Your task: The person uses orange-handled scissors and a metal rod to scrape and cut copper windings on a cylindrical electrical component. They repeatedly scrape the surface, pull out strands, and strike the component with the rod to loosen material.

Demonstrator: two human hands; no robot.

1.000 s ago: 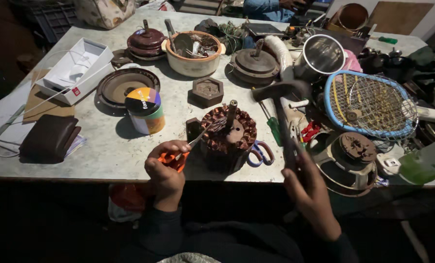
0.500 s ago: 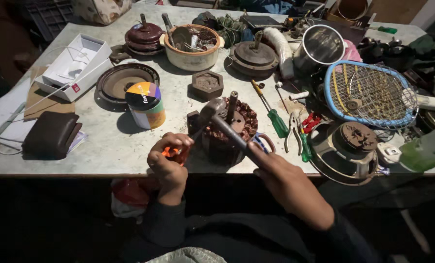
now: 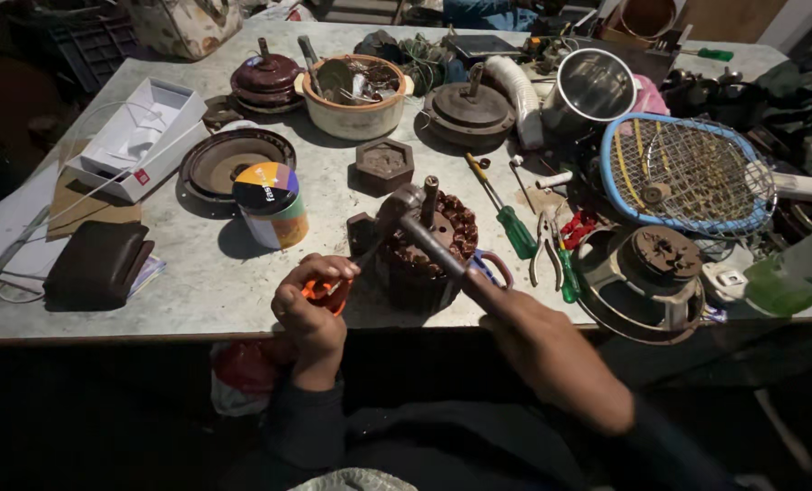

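My right hand point(image 3: 538, 336) grips the handle of a hammer point(image 3: 419, 229), whose metal head rests over the left top of a round motor stator point(image 3: 428, 245) with copper windings and an upright shaft. At the table's near edge my left hand point(image 3: 310, 305) is closed on the orange handle of a screwdriver point(image 3: 326, 293); its thin shaft points right toward the stator's lower left side. The stator stands on the grey table point(image 3: 196, 273) directly in front of me.
A colourful round tin point(image 3: 269, 205), a dark hexagonal block point(image 3: 384, 165), a green screwdriver point(image 3: 506, 218), pliers point(image 3: 556, 245), a blue mesh racket point(image 3: 688, 173), a steel cup point(image 3: 588, 91), a bowl of parts point(image 3: 351, 91), rusty motor covers point(image 3: 228, 164), a white box point(image 3: 133, 136) and a dark wallet point(image 3: 96, 264) crowd the table.
My right hand has swung the hammer from the right, above the tools, leftward and down onto the stator. The left hand with the orange screwdriver has stayed in place.
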